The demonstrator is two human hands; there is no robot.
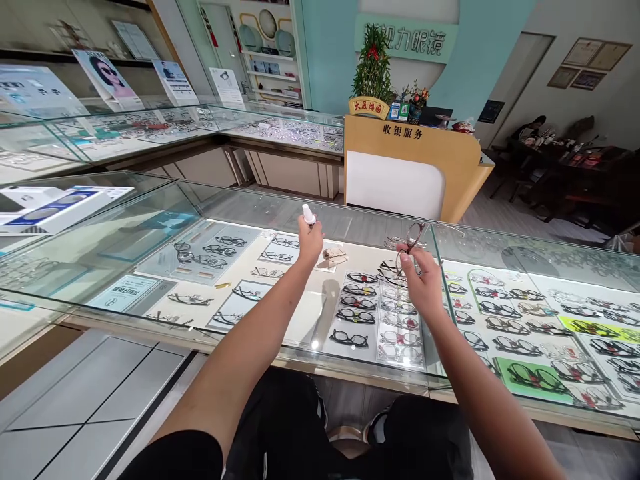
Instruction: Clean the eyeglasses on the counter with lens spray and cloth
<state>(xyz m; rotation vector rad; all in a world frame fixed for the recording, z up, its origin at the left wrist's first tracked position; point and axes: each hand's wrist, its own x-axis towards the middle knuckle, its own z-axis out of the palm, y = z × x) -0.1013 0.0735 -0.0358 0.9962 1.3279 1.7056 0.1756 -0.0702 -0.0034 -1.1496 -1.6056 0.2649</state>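
My left hand (311, 241) is closed round a small bottle with a white nozzle top (309, 214); the rest of the bottle is hidden by my fingers. Over the glass counter to the right, my right hand (424, 279) pinches a pair of eyeglasses (414, 237) with thin frames, tilted up. Between the two hands is a crumpled beige cloth (335, 255). Below my right hand, inside the display case, rows of dark-framed glasses (358, 303) stand on a rack.
The glass display counter (320, 283) spans my front, with more eyeglasses (510, 345) to the right and a blue-and-white box (60, 208) on the left. Beyond stand another glass case (285, 127) and a wooden cashier desk (465, 157) with a plant (373, 67).
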